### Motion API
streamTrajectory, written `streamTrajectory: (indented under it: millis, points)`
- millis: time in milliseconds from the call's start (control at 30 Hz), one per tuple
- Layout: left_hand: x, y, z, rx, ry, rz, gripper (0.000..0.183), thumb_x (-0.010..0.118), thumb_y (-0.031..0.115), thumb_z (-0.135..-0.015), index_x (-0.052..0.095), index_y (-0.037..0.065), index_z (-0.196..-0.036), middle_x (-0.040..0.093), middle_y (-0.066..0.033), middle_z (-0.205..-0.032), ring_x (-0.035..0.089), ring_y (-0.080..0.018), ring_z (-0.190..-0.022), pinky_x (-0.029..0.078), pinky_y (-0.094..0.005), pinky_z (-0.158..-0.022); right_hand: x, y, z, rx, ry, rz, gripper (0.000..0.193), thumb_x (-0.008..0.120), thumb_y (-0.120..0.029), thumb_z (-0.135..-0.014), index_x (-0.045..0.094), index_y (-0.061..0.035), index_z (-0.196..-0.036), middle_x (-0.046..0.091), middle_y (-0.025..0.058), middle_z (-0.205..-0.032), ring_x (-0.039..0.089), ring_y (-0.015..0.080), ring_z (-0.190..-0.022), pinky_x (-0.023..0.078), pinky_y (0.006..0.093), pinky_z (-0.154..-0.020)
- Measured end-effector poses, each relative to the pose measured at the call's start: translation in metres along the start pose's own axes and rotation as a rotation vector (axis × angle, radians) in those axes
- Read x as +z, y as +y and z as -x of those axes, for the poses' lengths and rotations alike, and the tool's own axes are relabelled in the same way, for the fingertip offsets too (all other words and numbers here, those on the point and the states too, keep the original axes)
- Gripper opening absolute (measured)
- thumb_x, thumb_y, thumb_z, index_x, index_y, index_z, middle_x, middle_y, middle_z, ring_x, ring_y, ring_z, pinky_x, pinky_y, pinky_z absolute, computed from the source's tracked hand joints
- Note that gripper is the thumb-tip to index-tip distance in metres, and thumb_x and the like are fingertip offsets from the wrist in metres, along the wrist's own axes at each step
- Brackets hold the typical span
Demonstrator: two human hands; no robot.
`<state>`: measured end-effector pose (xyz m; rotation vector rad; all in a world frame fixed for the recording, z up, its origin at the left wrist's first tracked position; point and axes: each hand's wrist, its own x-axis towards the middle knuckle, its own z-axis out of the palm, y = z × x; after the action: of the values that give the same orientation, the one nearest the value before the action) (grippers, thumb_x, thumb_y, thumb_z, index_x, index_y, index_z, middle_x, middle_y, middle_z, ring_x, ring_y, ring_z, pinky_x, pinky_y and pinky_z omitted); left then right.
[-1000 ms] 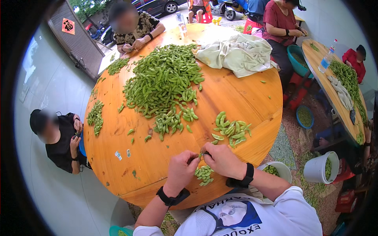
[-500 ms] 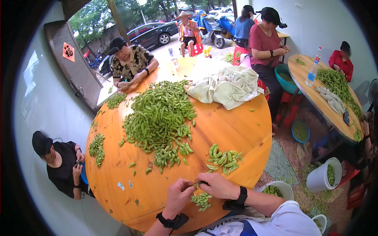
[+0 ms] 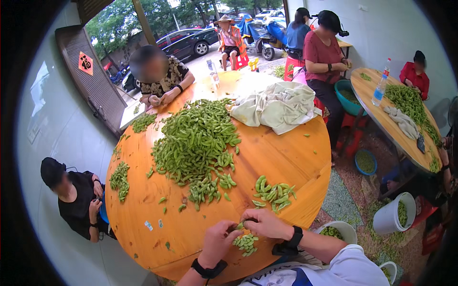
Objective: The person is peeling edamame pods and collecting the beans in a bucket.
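Note:
At the table's near edge my left hand (image 3: 220, 242) and my right hand (image 3: 263, 225) meet, fingertips pinched on one green soybean pod (image 3: 240, 226). Just below them, shelled green beans (image 3: 246, 244) form a small pile on the round wooden table (image 3: 286, 152). Beyond my right hand lies a small group of whole pods (image 3: 275, 192). A large heap of pods (image 3: 195, 143) covers the middle of the table. Both my wrists wear black bands.
A crumpled pale cloth (image 3: 276, 105) lies at the far right of the table. White buckets (image 3: 394, 214) stand on the floor to my right. One person (image 3: 78, 200) sits at the left, another (image 3: 164, 81) across. A second table (image 3: 405, 128) with pods stands at right.
My fingers have shifted slightly around the pod, and both hands stay close together. The view has moved a little. The person across has raised their head somewhat.

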<state>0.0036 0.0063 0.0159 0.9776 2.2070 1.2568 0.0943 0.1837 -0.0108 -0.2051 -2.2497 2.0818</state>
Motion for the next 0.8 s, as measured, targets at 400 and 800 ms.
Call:
streamTrajectory:
  millis: [400, 800]
  points:
    - [0.012, -0.001, 0.003, 0.339, 0.111, -0.338, 0.015, 0.067, 0.011, -0.088, 0.065, -0.001, -0.095, 0.065, -0.0169, -0.078, 0.065, -0.029, -0.067, 0.049, -0.0356, -0.059, 0.005, -0.004, 0.004, -0.082, 0.088, 0.236, 0.017, 0.056, -0.013, -0.086, 0.063, 0.0009, -0.093, 0.063, 0.0208, -0.077, 0.063, 0.0364, -0.071, 0.049, 0.0418, -0.064]
    - [0.002, -0.011, -0.007, 0.069, -0.123, 0.047, 0.01, 0.057, 0.012, -0.096, 0.058, 0.002, -0.092, 0.058, -0.0083, -0.07, 0.054, -0.0189, -0.056, 0.044, -0.0305, -0.052, 0.0, 0.004, -0.004, -0.005, 0.024, 0.054, 0.016, 0.057, -0.013, -0.085, 0.061, 0.0023, -0.09, 0.06, 0.0169, -0.069, 0.059, 0.0258, -0.062, 0.048, 0.0365, -0.06]
